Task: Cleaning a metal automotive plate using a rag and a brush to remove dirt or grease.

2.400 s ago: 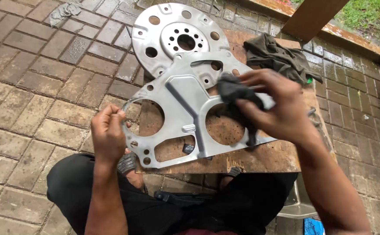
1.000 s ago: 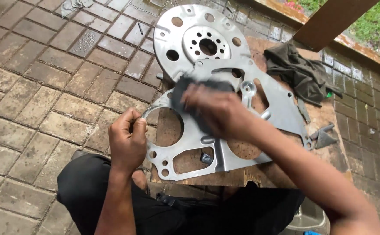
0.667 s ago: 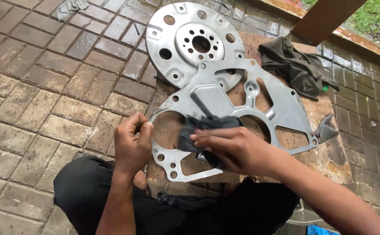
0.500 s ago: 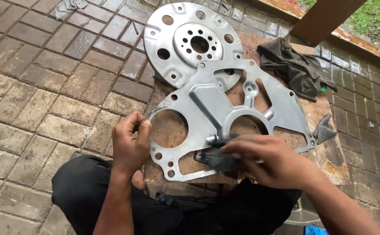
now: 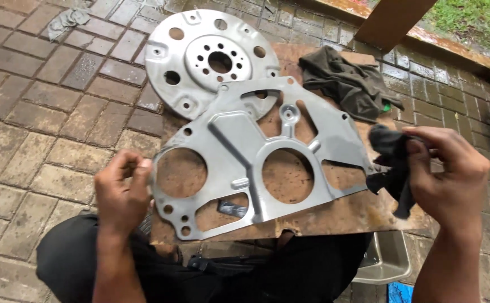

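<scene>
Two hands in view. We note the left hand [image 5: 122, 193] pinching the near-left edge of the grey cut-out plate [image 5: 256, 157], which lies on a rusty board [image 5: 335, 216] used as worktop. Right hand [image 5: 450, 177], fingers closed around a dark rag [image 5: 391, 163], sits just right of the plate. A grey tub [image 5: 382, 261] beneath the board is mostly hidden; contents indiscernible. A round perforated disc [image 5: 205, 56] lies far left, partly under the plate.

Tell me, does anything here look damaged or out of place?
The rusty board under the grey metal plate looks worn: brown, stained, with a ragged near edge. The round metal disc lies half off it on the brick paving. The left hand grips the plate's edge; the right hand holds a dark rag.
</scene>
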